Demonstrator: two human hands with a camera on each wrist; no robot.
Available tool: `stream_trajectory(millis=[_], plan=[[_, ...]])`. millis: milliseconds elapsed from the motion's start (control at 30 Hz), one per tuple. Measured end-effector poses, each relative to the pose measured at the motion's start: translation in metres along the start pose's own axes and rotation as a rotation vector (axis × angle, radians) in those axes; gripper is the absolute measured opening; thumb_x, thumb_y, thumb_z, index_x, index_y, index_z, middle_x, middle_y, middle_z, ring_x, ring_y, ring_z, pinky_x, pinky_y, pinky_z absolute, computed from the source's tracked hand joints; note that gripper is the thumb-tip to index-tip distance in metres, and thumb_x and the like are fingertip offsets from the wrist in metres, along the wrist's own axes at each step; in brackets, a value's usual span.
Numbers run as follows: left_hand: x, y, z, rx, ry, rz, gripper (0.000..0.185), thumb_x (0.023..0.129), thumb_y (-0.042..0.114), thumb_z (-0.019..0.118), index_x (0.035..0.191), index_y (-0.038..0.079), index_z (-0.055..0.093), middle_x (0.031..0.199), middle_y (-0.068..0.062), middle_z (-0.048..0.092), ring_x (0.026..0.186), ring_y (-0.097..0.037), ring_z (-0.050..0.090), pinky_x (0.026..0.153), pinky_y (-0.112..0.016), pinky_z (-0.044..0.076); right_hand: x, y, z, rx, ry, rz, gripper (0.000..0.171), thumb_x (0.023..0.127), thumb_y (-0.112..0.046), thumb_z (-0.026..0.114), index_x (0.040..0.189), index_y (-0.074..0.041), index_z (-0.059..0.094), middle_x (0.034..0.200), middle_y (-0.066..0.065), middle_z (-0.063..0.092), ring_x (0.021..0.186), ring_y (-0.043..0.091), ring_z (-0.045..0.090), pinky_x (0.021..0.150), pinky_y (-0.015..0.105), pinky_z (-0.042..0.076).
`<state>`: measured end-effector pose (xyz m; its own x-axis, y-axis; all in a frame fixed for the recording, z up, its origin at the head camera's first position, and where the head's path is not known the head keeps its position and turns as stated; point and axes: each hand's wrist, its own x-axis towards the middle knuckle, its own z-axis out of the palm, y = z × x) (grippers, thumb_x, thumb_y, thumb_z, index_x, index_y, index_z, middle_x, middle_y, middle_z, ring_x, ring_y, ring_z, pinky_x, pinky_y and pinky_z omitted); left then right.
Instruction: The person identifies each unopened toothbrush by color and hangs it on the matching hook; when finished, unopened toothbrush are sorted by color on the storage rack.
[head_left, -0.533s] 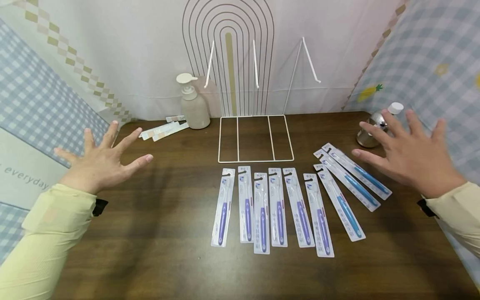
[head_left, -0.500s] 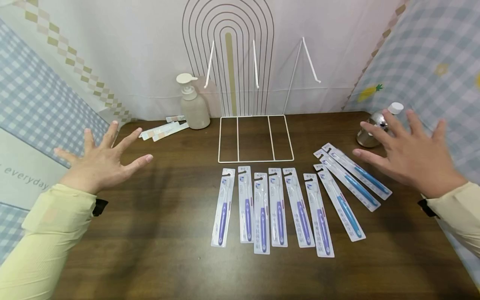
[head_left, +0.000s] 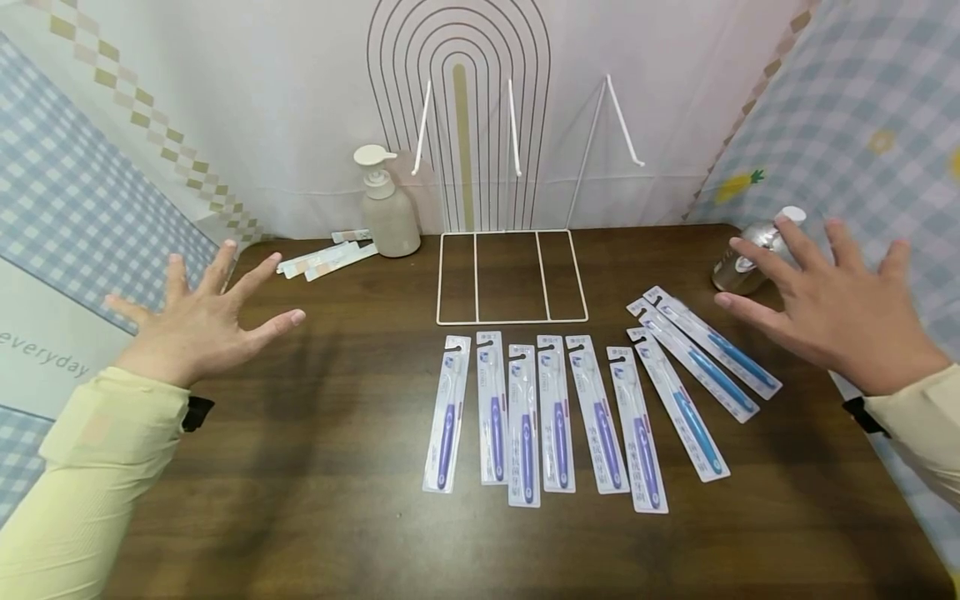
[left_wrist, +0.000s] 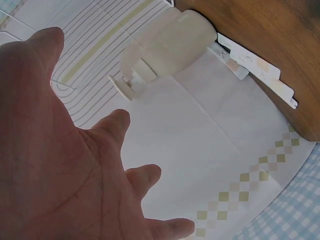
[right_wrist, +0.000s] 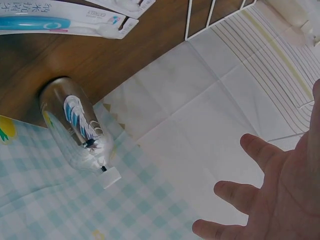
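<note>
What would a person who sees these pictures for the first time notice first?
The eye falls first on the row of packaged toothbrushes lying on the dark wooden table, purple-handled ones in the middle and blue-handled ones fanned to the right. Next come the left hand and the right hand, spread open above the table on either side, holding nothing. Behind the row stands a white wire rack, with a pump bottle to its left.

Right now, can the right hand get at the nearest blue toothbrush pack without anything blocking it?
Probably yes. The right hand hovers open beside the blue toothbrush pack, which lies flat on the table; nothing stands between them.
</note>
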<state>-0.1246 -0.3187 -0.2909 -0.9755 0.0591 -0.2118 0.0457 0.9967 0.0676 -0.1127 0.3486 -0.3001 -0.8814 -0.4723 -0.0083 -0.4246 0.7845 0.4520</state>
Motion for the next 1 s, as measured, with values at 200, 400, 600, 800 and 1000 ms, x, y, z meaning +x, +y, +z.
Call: stream_trajectory(millis=[200,400,600,800,1000], plan=[[-0.002,0.002,-0.001,0.015,-0.014,0.013,0.095,0.095,0.087,0.036,0.170,0.042,-0.001,0.174,-0.009,-0.023,0.145,-0.066,-0.026,0.078,-0.095,-0.019,0.002,-0.002,0.003,0.031,-0.025,0.036,0.118,0.089,0.017,0.066,0.170,-0.041,0.002,0.168,0.030,0.020,0.134,0.072,0.026,0.082,0.094,0.025],[0.004,0.009,0.008,0.043,-0.042,0.064,0.096,0.095,0.087,0.035,0.170,0.040,-0.003,0.175,-0.010,-0.018,0.150,-0.065,-0.015,0.085,-0.095,-0.016,0.009,-0.007,0.012,0.302,-0.088,0.257,0.077,0.106,-0.064,0.045,0.171,-0.031,0.019,0.170,0.025,0.022,0.140,0.062,0.022,0.081,0.090,0.022],[0.014,0.024,0.032,0.040,-0.049,0.163,0.092,0.098,0.084,0.035,0.171,0.039,0.001,0.178,-0.011,-0.005,0.156,-0.057,0.000,0.101,-0.088,-0.017,0.010,-0.014,0.026,0.426,-0.149,0.288,0.084,0.102,-0.075,0.042,0.171,-0.034,0.020,0.174,0.021,0.014,0.146,0.063,0.019,0.090,0.091,0.015],[0.035,0.045,0.062,0.000,-0.032,0.246,0.084,0.102,0.078,0.034,0.172,0.036,0.011,0.178,-0.006,0.001,0.157,-0.052,0.012,0.111,-0.082,-0.010,0.014,-0.018,0.048,0.521,-0.087,0.188,0.071,0.108,-0.061,0.045,0.166,-0.022,0.036,0.169,0.023,0.029,0.139,0.060,0.035,0.096,0.080,0.032],[0.072,0.065,0.110,-0.053,0.010,0.313,0.074,0.107,0.068,0.037,0.171,0.032,0.023,0.177,-0.008,0.015,0.154,-0.049,0.023,0.117,-0.078,0.005,0.024,-0.015,0.085,0.728,0.025,0.071,0.054,0.112,-0.038,0.052,0.160,-0.014,0.048,0.158,0.025,0.045,0.138,0.053,0.042,0.106,0.069,0.032]])
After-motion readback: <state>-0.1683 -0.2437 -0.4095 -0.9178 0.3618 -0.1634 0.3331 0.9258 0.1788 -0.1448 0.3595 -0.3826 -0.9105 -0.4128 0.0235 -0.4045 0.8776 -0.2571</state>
